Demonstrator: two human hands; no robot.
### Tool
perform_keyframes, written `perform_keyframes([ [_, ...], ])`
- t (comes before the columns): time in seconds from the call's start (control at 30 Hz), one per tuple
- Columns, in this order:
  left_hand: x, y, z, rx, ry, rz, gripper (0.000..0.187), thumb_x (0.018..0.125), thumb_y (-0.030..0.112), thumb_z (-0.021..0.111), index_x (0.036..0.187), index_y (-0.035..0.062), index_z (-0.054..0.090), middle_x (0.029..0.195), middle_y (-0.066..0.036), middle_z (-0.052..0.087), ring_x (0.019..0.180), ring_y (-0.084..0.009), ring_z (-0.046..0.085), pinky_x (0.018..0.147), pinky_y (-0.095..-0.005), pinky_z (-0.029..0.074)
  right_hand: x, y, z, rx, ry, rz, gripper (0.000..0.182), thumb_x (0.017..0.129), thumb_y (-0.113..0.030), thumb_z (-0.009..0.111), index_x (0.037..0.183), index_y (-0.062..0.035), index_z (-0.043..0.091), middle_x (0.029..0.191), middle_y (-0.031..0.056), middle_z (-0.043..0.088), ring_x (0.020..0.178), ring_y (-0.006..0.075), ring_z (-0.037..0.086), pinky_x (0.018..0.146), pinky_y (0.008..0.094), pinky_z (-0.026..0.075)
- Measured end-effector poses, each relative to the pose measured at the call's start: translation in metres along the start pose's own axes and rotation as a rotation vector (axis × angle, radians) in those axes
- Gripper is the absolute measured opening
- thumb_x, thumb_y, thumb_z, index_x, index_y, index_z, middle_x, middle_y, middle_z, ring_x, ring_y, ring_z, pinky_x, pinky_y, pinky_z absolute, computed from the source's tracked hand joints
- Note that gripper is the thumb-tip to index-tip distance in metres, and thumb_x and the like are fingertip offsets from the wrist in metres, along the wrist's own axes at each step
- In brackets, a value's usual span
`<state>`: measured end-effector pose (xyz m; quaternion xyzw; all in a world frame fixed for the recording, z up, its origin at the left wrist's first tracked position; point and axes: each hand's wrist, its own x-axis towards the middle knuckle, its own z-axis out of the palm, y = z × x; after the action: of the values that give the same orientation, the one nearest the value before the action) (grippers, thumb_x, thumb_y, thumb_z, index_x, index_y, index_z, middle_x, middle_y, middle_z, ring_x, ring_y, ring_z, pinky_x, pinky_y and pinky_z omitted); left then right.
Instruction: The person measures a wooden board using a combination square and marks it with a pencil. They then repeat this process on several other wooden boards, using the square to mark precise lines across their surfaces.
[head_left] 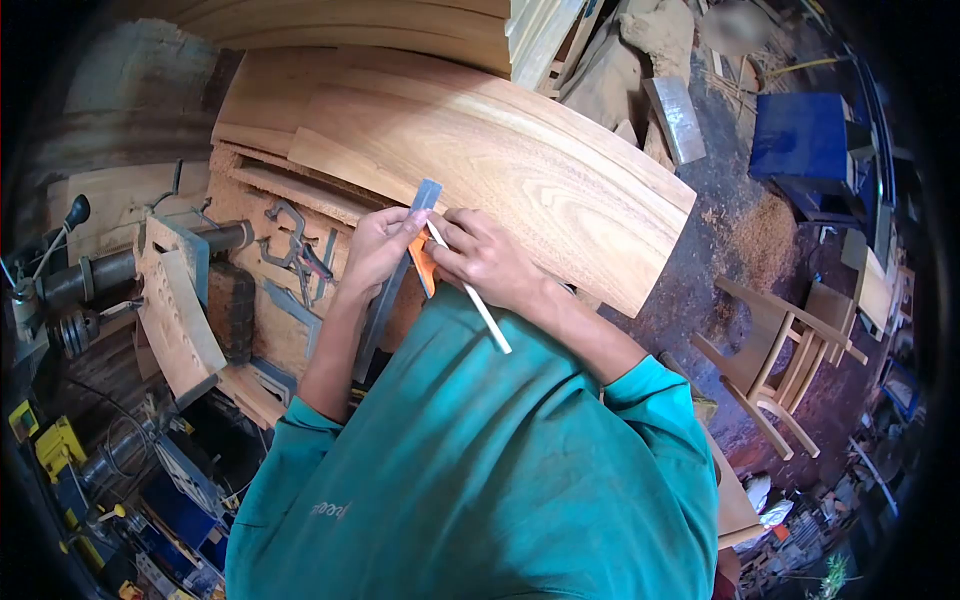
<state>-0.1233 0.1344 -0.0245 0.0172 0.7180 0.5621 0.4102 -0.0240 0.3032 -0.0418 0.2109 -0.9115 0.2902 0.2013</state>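
Close in front of my body, my left hand (377, 250) pinches a long flat grey bar (427, 192), which slants down past the wrist. My right hand (492, 258) is closed around a thin pale wooden stick (488, 318) that points down toward my shirt. Between the two hands is an orange piece (424, 264); its kind is not clear, and the right fingers touch it. Beyond my hands lies a broad wooden board (540, 190) with visible grain, stacked over other boards.
Left stands a machine with a black-knobbed lever (77, 210) and a wood block (180, 325). Clamps (297, 250) lie on a sawdust-covered surface. To the right are a blue cabinet (798, 150), a sawdust heap (765, 235) and a wooden chair (780, 355).
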Motion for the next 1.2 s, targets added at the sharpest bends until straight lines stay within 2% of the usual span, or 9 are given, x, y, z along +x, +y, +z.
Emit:
perform_keyframes([
  [0.17, 0.007, -0.010, 0.004, 0.011, 0.101, -0.002, 0.025, 0.092, 0.023, 0.061, 0.095, -0.0016, 0.066, 0.083, -0.003, 0.066, 0.072, -0.0065, 0.059, 0.064, -0.0204, 0.047, 0.005, 0.003, -0.011, 0.084, 0.026, 0.012, 0.026, 0.068, -0.021, 0.068, 0.087, -0.0062, 0.060, 0.109, 0.0124, 0.061, 0.107, 0.0287, 0.053, 0.086, 0.0417, 0.045],
  [0.23, 0.005, -0.006, 0.010, -0.042, 0.165, 0.032, 0.026, 0.091, 0.023, 0.062, 0.092, -0.0023, 0.067, 0.081, -0.004, 0.065, 0.066, -0.0074, 0.058, 0.060, -0.0213, 0.048, 0.006, 0.003, -0.030, 0.246, 0.084, 0.066, 0.034, 0.069, -0.022, 0.073, 0.097, -0.0053, 0.064, 0.110, 0.0122, 0.061, 0.101, 0.0302, 0.056, 0.084, 0.0412, 0.047],
  [0.3, 0.007, -0.007, 0.009, 0.044, 0.192, -0.001, 0.026, 0.090, 0.023, 0.062, 0.091, -0.0028, 0.067, 0.079, -0.004, 0.065, 0.064, -0.0077, 0.058, 0.058, -0.0217, 0.048, -0.005, 0.014, -0.048, 0.285, 0.141, 0.043, 0.031, 0.078, -0.023, 0.068, 0.101, -0.0025, 0.064, 0.102, 0.0165, 0.064, 0.095, 0.0307, 0.061, 0.082, 0.0386, 0.049],
  [0.4, 0.007, -0.008, 0.011, 0.148, 0.244, -0.036, 0.027, 0.090, 0.024, 0.063, 0.089, -0.0036, 0.067, 0.075, -0.004, 0.064, 0.059, -0.0080, 0.057, 0.054, -0.0223, 0.047, -0.012, 0.022, -0.052, 0.696, 0.453, 0.524, 0.028, 0.091, -0.018, 0.049, 0.102, 0.0033, 0.063, 0.079, 0.0164, 0.067, 0.064, 0.0230, 0.063, 0.064, 0.0337, 0.053],
  [0.43, 0.008, -0.006, 0.012, 0.175, 0.260, -0.032, 0.028, 0.089, 0.024, 0.064, 0.089, -0.0038, 0.067, 0.074, -0.004, 0.063, 0.056, -0.0079, 0.056, 0.053, -0.0224, 0.047, -0.012, 0.025, -0.057, 0.920, 0.419, 0.703, 0.025, 0.090, -0.014, 0.050, 0.102, 0.0054, 0.060, 0.084, 0.0147, 0.068, 0.065, 0.0164, 0.062, 0.064, 0.0305, 0.052],
  [0.5, 0.008, 0.000, 0.013, 0.205, 0.269, -0.066, 0.028, 0.089, 0.024, 0.064, 0.087, -0.0039, 0.067, 0.072, -0.003, 0.062, 0.060, -0.0069, 0.055, 0.055, -0.0222, 0.046, 0.000, 0.048, -0.053, 1.130, 0.249, 0.763, 0.024, 0.085, -0.010, 0.053, 0.102, 0.0060, 0.058, 0.082, 0.0131, 0.068, 0.064, 0.0130, 0.061, 0.062, 0.0287, 0.052],
  [0.6, 0.008, 0.004, 0.012, 0.331, 0.263, -0.045, 0.027, 0.088, 0.023, 0.064, 0.087, -0.0038, 0.068, 0.073, -0.001, 0.063, 0.067, -0.0066, 0.052, 0.061, -0.0235, 0.043, 0.025, 0.081, -0.040, 1.221, 0.026, 0.621, 0.020, 0.080, -0.008, 0.054, 0.093, 0.0060, 0.060, 0.080, 0.0115, 0.068, 0.064, 0.0114, 0.061, 0.060, 0.0270, 0.051],
  [0.83, -0.002, 0.020, 0.024, 0.407, 0.373, -0.056, 0.027, 0.086, 0.024, 0.066, 0.089, -0.0022, 0.071, 0.074, -0.003, 0.066, 0.067, -0.0073, 0.054, 0.062, -0.0253, 0.044, 0.067, 0.101, -0.036, 1.017, -0.366, 0.477, 0.011, 0.079, -0.004, 0.058, 0.085, 0.0041, 0.060, 0.077, 0.0098, 0.065, 0.068, 0.0124, 0.061, 0.060, 0.0251, 0.049],
  [1.2, 0.005, 0.007, 0.025, 0.369, 0.427, -0.032, 0.025, 0.086, 0.021, 0.065, 0.086, -0.0034, 0.070, 0.069, -0.002, 0.064, 0.063, -0.0064, 0.052, 0.059, -0.0255, 0.044, 0.079, 0.107, -0.027, 0.885, -0.390, 0.457, 0.011, 0.076, -0.011, 0.068, 0.080, -0.0011, 0.064, 0.072, 0.0054, 0.065, 0.067, 0.0120, 0.060, 0.062, 0.0270, 0.048],
])
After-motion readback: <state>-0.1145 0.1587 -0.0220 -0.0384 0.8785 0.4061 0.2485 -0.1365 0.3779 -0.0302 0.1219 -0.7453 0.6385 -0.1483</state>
